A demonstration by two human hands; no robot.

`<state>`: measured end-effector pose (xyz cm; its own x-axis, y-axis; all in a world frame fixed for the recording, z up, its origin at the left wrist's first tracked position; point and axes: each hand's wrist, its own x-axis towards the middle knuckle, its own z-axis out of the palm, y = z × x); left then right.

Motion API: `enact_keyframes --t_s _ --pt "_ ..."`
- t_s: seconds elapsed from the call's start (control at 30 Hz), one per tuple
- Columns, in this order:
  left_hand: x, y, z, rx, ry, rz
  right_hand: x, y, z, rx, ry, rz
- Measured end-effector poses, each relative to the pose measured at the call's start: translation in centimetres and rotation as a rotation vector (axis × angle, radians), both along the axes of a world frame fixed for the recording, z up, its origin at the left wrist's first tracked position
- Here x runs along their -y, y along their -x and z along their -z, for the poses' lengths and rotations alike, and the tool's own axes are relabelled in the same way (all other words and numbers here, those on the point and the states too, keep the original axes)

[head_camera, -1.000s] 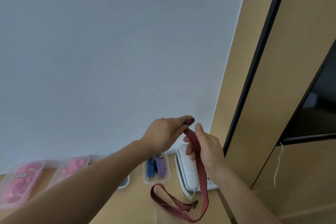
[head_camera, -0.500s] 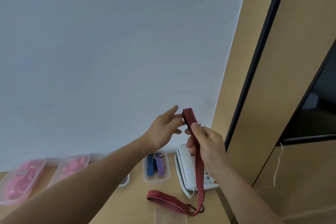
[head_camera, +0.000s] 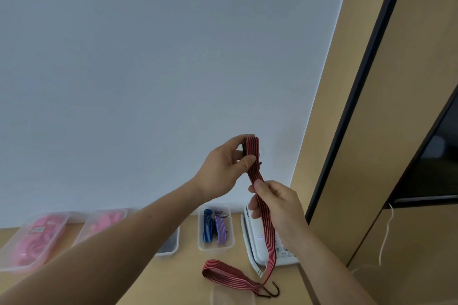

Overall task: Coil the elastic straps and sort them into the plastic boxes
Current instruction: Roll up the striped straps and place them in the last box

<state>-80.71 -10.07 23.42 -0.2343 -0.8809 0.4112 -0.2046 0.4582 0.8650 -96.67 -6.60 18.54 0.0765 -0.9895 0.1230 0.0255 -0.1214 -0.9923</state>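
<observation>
A red striped elastic strap (head_camera: 269,235) is held up in front of the wall. My left hand (head_camera: 224,168) pinches its folded top end between thumb and fingers. Lower down, my right hand (head_camera: 275,204) grips the strap, which runs through its fingers. The rest of the strap hangs to the wooden table (head_camera: 188,280) and lies there in a loop, ending in a dark hook (head_camera: 273,290). A clear plastic box (head_camera: 215,246) behind it holds a blue coiled strap (head_camera: 207,226) and a purple one (head_camera: 220,228).
A white telephone (head_camera: 260,245) lies right of that box, partly behind my right wrist. Two clear boxes with pink contents (head_camera: 34,238) (head_camera: 104,223) stand at the left, and another box (head_camera: 169,246) shows behind my left forearm. A wooden cabinet (head_camera: 371,131) rises on the right.
My left hand has closed on the strap's folded top end, which the right hand held half a second ago. My right hand has slid down the strap. The loop on the table has shifted.
</observation>
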Motion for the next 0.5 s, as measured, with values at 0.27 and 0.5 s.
enact_keyframes --t_s 0.27,0.5 --pt "-0.3 -1.6 1.7 0.592 0.708 -0.217 0.2 -0.7 -0.6 0.093 -0.029 -0.011" --pt "-0.3 -1.9 2.8 0.688 0.823 -0.176 0.6 -1.3 -0.6 0.14 -0.01 -0.004"
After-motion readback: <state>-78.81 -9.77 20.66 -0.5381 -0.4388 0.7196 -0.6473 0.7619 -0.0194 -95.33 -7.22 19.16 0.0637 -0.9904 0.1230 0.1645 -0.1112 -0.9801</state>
